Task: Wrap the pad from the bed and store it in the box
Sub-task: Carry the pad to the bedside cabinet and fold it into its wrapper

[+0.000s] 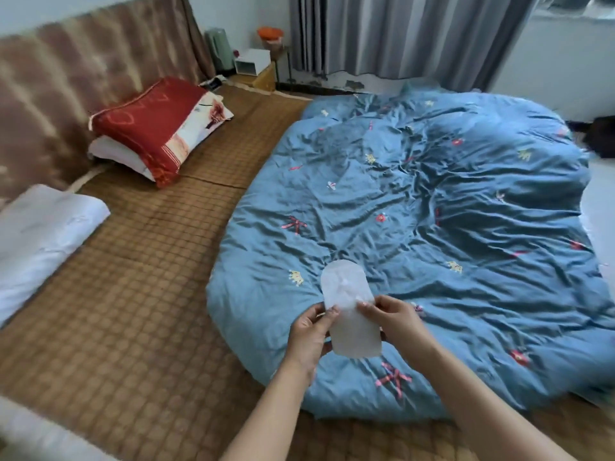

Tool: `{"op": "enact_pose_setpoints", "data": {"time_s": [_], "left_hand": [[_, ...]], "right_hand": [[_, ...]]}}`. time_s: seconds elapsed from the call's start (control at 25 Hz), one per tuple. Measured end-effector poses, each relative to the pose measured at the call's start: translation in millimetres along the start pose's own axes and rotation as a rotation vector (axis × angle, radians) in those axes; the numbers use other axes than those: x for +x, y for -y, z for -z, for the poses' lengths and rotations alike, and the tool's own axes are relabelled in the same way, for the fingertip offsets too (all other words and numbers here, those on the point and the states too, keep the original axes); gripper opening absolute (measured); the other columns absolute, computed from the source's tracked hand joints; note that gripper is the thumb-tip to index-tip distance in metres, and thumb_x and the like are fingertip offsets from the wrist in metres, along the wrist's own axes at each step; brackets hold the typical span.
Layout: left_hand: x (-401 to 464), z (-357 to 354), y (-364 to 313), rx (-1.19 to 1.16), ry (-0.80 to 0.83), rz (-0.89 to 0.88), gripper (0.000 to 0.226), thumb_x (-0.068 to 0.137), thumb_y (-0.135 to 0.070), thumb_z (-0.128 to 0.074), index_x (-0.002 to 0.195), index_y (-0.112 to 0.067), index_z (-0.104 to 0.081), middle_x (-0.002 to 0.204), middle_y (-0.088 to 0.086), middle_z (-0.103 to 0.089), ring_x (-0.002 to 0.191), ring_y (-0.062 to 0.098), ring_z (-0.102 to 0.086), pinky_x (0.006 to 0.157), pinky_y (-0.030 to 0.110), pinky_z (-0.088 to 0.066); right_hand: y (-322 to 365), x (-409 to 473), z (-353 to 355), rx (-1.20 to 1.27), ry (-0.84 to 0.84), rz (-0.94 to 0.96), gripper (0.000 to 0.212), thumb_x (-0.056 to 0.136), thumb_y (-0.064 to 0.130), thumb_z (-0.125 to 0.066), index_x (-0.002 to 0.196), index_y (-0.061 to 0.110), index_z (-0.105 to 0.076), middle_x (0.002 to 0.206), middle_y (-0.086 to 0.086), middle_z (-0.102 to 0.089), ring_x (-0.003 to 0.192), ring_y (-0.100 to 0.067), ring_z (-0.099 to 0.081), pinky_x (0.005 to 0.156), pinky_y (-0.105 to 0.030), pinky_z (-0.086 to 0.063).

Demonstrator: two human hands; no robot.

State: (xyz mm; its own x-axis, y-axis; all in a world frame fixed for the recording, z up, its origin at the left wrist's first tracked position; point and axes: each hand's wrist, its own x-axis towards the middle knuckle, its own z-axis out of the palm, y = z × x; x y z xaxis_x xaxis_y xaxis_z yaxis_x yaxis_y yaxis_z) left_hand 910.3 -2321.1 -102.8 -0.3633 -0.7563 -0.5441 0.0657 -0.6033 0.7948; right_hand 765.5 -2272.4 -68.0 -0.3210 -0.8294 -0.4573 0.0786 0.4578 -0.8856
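Observation:
A long white pad (347,307) with rounded ends is held above the near edge of the blue quilt (432,211). My left hand (307,337) pinches its left edge at mid-length. My right hand (392,319) pinches its right edge, thumb on top. The pad lies flat and unfolded between the two hands. A small white open-fronted box (252,62) stands on the bedside stand at the far end of the bed.
A brown woven mat (133,311) covers the bed's left half. A red and white folded pillow (156,128) lies near the headboard. A white pillow (40,237) sits at the left edge. Grey curtains (416,34) hang at the back.

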Motion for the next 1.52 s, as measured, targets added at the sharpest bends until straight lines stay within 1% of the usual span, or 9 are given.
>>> {"op": "enact_pose_setpoints", "data": {"time_s": [0.2,0.28,0.32,0.44,0.52,0.64,0.88,1.2,1.52], "left_hand": [[-131.1,31.2,1.3,-0.042,-0.216,-0.099,0.006,0.083,-0.009,-0.067,0.081,-0.014,-0.067,0.067,-0.004,-0.074,0.058,0.011,-0.067,0.049,0.022,-0.055],[-181.4,51.3,11.4,-0.073,-0.345,-0.135,0.006,0.083,-0.008,-0.068,0.085,-0.014,-0.067,0.072,-0.001,-0.075,0.064,0.015,-0.068,0.058,0.027,-0.057],[-208.7,63.3,17.3,-0.089,-0.411,-0.156,0.007,0.082,-0.009,-0.068,0.088,-0.014,-0.067,0.079,0.004,-0.075,0.071,0.019,-0.069,0.065,0.03,-0.056],[-289.7,102.5,42.5,-0.136,-0.589,-0.168,0.011,0.082,-0.014,-0.07,0.092,-0.016,-0.068,0.097,0.008,-0.074,0.091,0.026,-0.068,0.083,0.038,-0.055],[-341.1,127.5,60.2,-0.184,-0.688,-0.186,0.011,0.082,-0.015,-0.069,0.093,-0.016,-0.068,0.097,0.008,-0.073,0.089,0.026,-0.069,0.077,0.036,-0.057],[-404.7,163.8,79.6,-0.237,-0.847,-0.259,0.006,0.086,-0.01,-0.064,0.081,-0.013,-0.065,0.084,0.01,-0.068,0.077,0.026,-0.063,0.068,0.032,-0.05],[-509.0,267.4,110.1,-0.288,-1.072,-0.266,0.022,0.086,-0.011,-0.061,0.092,0.01,-0.058,0.082,0.014,-0.055,0.076,0.024,-0.053,0.07,0.037,-0.042],[-587.8,434.6,125.7,-0.366,-1.139,-0.22,0.007,0.086,-0.011,-0.057,0.085,-0.005,-0.06,0.085,0.014,-0.057,0.077,0.025,-0.053,0.069,0.038,-0.039],[-582.6,571.7,101.8,-0.393,-1.097,-0.185,0.006,0.088,-0.013,-0.059,0.085,-0.01,-0.064,0.091,0.011,-0.068,0.084,0.029,-0.066,0.074,0.04,-0.052]], "right_hand": [[20.9,-98.8,-28.3,-0.349,0.31,0.158,0.024,0.089,0.017,-0.062,0.066,0.012,-0.056,0.063,-0.003,-0.05,0.061,-0.015,-0.045,0.06,-0.031,-0.037],[15.7,-130.1,-39.7,-0.507,0.458,0.186,0.01,0.089,0.022,-0.061,0.079,0.021,-0.062,0.066,0.006,-0.056,0.061,-0.007,-0.049,0.064,-0.026,-0.04],[12.3,-145.6,-47.3,-0.606,0.517,0.214,0.005,0.089,0.026,-0.062,0.091,0.022,-0.064,0.071,0.008,-0.06,0.065,-0.006,-0.053,0.069,-0.025,-0.042],[3.2,-191.8,-82.0,-0.984,0.649,0.349,0.039,0.087,0.04,-0.061,0.122,0.024,-0.058,0.105,0.003,-0.066,0.097,-0.012,-0.059,0.084,-0.024,-0.043],[-3.2,-224.9,-115.9,-1.174,0.743,0.443,0.047,0.088,0.042,-0.056,0.131,0.024,-0.05,0.126,-0.001,-0.061,0.115,-0.017,-0.056,0.095,-0.028,-0.043],[-14.9,-265.9,-178.5,-1.358,0.838,0.626,0.041,0.091,0.039,-0.05,0.127,0.02,-0.049,0.126,-0.005,-0.062,0.113,-0.024,-0.057,0.092,-0.035,-0.046],[-30.1,-347.3,-312.8,-1.455,0.974,0.765,0.045,0.091,0.038,-0.051,0.132,0.021,-0.043,0.131,-0.006,-0.057,0.116,-0.026,-0.056,0.097,-0.042,-0.047],[-59.2,-413.5,-481.7,-1.504,1.076,0.777,0.049,0.09,0.038,-0.053,0.135,0.027,-0.038,0.131,-0.002,-0.054,0.119,-0.022,-0.051,0.099,-0.038,-0.045],[-65.4,-384.9,-630.6,-1.537,1.114,0.747,0.059,0.09,0.044,-0.051,0.142,0.031,-0.027,0.142,0.002,-0.046,0.123,-0.02,-0.05,0.1,-0.038,-0.045]]}}
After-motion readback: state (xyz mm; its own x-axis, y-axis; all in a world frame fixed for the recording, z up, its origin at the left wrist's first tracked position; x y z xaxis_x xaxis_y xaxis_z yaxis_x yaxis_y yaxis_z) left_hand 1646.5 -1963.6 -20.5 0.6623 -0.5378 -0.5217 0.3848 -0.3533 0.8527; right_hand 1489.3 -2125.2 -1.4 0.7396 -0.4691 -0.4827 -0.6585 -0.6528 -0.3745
